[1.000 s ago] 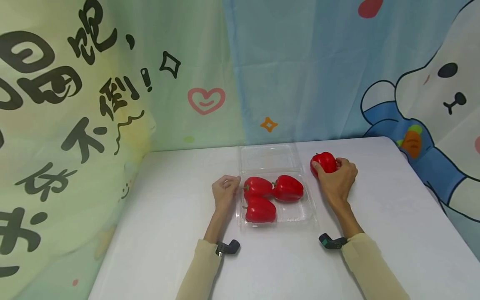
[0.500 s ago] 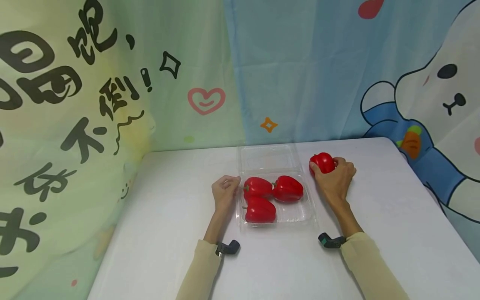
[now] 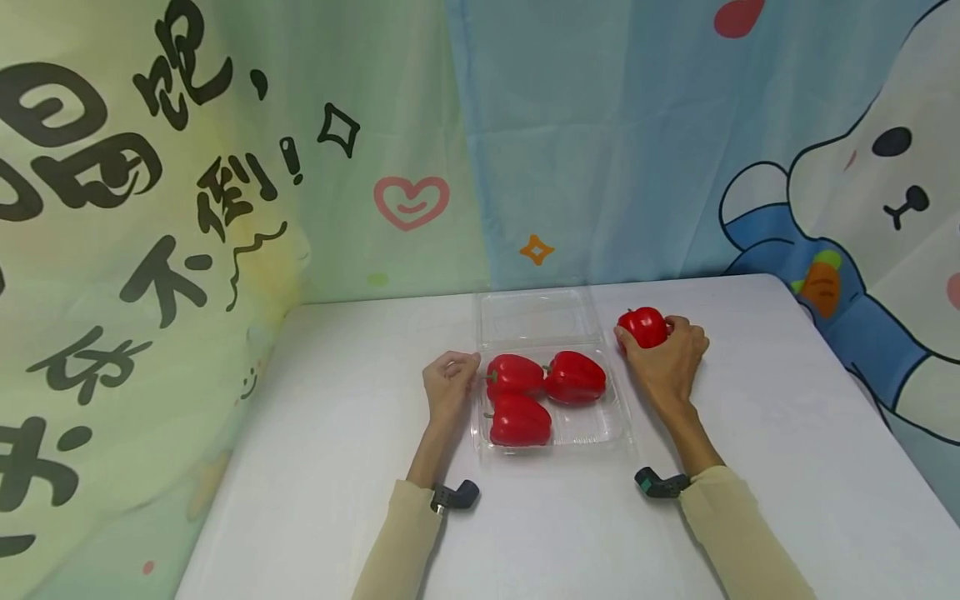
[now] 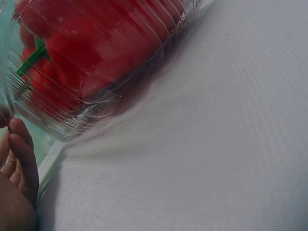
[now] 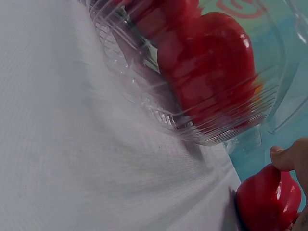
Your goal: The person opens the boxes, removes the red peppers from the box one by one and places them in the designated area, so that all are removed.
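Right hand (image 3: 667, 364) grips the loose pepper (image 3: 645, 327) — thumb on its left, fingers on its right — near the worktop's (image 3: 322, 475) far edge, just right of the box (image 3: 588, 427). Can't tell if that pepper touches the worktop. Left hand (image 3: 450, 380) pinches the box's left rim between thumb and finger; left wrist view shows the fingertips at the clear plastic edge. Lid (image 3: 538, 319) is folded back, reaching about the worktop's far edge.

Three red peppers lie on their sides in the box: far-left pepper (image 3: 519, 372) in the far left corner, near pepper (image 3: 522, 422) in the near left corner, touching it, right pepper (image 3: 576, 377) toward the far right corner, stem end close against the far-left one. All three stems point left.

Dark wrist cameras (image 3: 456, 496) on both wrists, beige sleeves (image 3: 746, 533). Printed backdrop (image 3: 555, 150) behind: pink heart (image 3: 411, 227), black lettering (image 3: 171, 279), cartoon animal (image 3: 832, 196) at right.
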`<state>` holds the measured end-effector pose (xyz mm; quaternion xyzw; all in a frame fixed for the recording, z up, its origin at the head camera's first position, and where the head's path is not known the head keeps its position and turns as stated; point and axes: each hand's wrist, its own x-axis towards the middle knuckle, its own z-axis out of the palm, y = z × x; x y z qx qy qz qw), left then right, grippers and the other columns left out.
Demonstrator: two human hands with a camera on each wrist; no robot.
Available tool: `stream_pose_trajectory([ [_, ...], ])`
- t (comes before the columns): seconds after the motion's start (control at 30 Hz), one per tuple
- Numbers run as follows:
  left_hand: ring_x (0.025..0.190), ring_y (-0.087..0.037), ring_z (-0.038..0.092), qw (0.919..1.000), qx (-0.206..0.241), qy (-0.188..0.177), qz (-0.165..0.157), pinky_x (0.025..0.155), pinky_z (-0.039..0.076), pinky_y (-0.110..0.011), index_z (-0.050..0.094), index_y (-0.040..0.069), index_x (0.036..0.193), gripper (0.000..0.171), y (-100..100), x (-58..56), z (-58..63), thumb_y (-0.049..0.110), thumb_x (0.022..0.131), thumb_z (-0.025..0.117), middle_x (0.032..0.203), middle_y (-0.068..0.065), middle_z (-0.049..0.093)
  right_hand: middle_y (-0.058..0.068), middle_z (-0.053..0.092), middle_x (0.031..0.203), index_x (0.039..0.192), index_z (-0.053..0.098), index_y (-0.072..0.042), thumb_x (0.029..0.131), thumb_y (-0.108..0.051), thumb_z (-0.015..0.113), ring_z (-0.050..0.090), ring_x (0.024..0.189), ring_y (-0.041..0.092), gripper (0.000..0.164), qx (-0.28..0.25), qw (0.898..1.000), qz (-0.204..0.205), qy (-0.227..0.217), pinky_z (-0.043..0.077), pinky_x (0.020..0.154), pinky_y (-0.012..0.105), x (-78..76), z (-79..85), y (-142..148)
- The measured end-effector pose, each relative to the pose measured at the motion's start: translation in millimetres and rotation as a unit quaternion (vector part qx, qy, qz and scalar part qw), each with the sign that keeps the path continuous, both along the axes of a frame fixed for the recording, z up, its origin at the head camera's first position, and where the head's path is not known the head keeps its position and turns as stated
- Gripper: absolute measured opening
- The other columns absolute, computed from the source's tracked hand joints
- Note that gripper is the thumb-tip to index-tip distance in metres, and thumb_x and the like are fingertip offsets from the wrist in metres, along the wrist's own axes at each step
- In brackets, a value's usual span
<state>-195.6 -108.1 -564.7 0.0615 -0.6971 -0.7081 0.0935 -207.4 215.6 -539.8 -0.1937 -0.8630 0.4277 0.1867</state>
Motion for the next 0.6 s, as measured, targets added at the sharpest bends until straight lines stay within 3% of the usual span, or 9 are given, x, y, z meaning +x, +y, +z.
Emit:
stream_pose_trajectory([
  [0.27,0.061,-0.009,0.059,0.9999,-0.001,-0.010,-0.004,0.057,0.048,-0.019,0.074,0.001,0.095,0.020,0,0.9,-3.4,0.020,0.102,0.076,0.069,0.004,0.072,0.028,0.049,0.155,0.157,0.044,0.002,0.091,-0.036,0.085,0.043,0.148,0.042,0.086,-0.007,1.000,0.006,-0.020,0.054,0.108,0.070,9.2,-0.1,3],
  [0.6,0.060,-0.009,0.058,1.0000,-0.001,0.004,-0.006,0.057,0.048,-0.020,0.075,0.002,0.096,0.017,-1,-0.9,-2.9,0.018,0.102,0.075,0.069,0.001,0.073,0.028,0.053,0.151,0.156,0.047,0.002,0.092,-0.036,0.085,0.048,0.142,0.041,0.084,0.002,1.000,0.005,0.004,0.053,0.110,0.069,15.2,17.9,5],
])
